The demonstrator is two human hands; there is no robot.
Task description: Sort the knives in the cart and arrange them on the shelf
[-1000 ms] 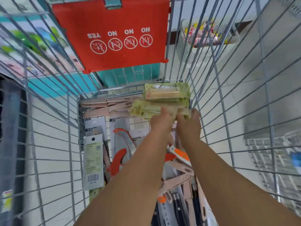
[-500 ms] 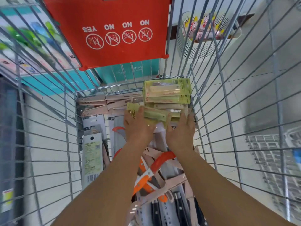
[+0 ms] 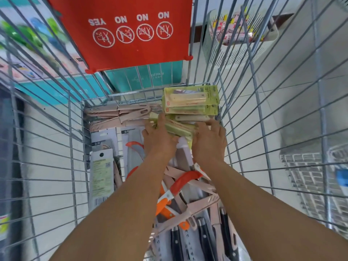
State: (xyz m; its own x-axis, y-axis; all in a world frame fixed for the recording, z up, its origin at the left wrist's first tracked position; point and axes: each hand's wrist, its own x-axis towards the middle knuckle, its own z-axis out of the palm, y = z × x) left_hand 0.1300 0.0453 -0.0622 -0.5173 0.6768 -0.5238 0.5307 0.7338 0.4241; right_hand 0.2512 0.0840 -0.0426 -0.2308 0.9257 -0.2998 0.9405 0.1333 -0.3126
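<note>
**Hands on the green knife packs at the far end of the cart**

Knives fill the floor of the wire cart (image 3: 75, 129), and I reach in with both arms. My left hand (image 3: 160, 136) lies on a green knife pack (image 3: 178, 127) that sits slanted at the near edge of the green stack (image 3: 190, 102); my fingers stretch forward over its left end, and from here I cannot tell whether the thumb curls under it. My right hand (image 3: 210, 140) rests at the right end of the same pack, fingers spread and slightly bent, tips touching the packs; this grip is not plainly closed round anything either.

The green stack sits in the far right corner of the cart, against the end wall and the right side. Just to its left, along the far wall, lie the pink knives (image 3: 116, 115), laid crosswise. Nearer me on the left side, carded knives (image 3: 101, 176) lie lengthwise with a barcode showing. Under my forearms lies a jumble: an orange-handled knife (image 3: 186, 179), more pink ones, and black-handled knives (image 3: 204, 240) closest to me.

A red child-seat flap (image 3: 131, 31) with "YES" and "NO" signs hangs over the far end of the cart. Beyond the wire on the right stands a white basket (image 3: 235, 44) holding colourful packs.
</note>
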